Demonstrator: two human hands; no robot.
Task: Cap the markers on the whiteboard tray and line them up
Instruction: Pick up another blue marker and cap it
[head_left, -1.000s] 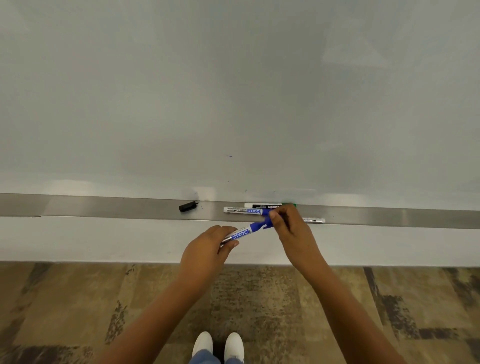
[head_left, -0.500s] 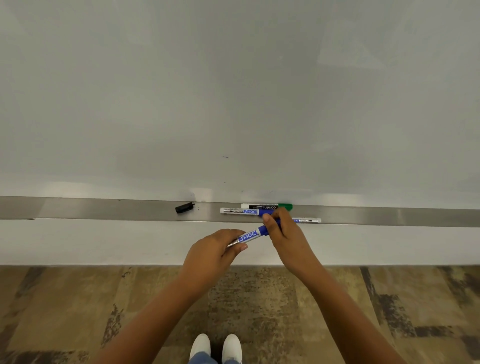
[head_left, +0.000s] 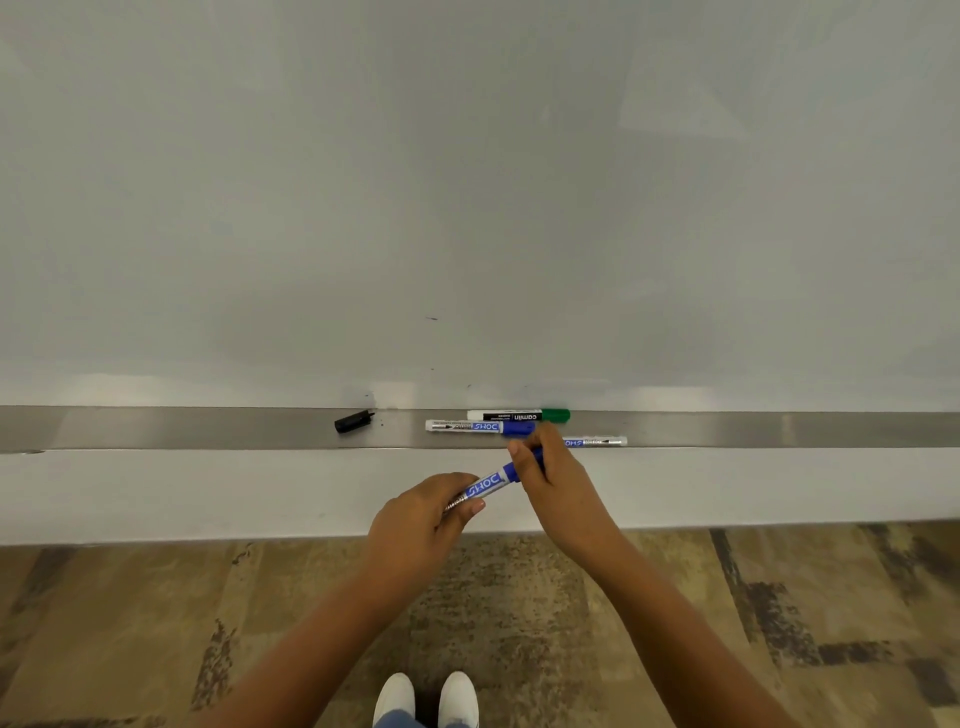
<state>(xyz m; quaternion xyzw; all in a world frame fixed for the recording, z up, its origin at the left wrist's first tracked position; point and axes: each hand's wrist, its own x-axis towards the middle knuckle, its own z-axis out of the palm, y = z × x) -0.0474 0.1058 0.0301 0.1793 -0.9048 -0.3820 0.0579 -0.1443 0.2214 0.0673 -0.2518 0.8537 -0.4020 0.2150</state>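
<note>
I hold a blue marker (head_left: 487, 484) in front of the metal whiteboard tray (head_left: 208, 427). My left hand (head_left: 423, 525) grips its white barrel. My right hand (head_left: 556, 478) closes on its blue cap end. On the tray lie a capped blue marker (head_left: 475, 426), a green-capped marker with a black label (head_left: 519, 415), and a third marker (head_left: 597, 442) partly hidden behind my right hand. A loose black cap (head_left: 353, 421) rests on the tray to the left.
The whiteboard (head_left: 467, 182) fills the upper view. A white wall strip (head_left: 156, 493) runs below the tray. Patterned floor (head_left: 130, 623) and my white shoes (head_left: 426, 699) show at the bottom.
Both hands have shifted a little lower and closer together on the blue marker. The markers and the black cap on the tray lie as before.
</note>
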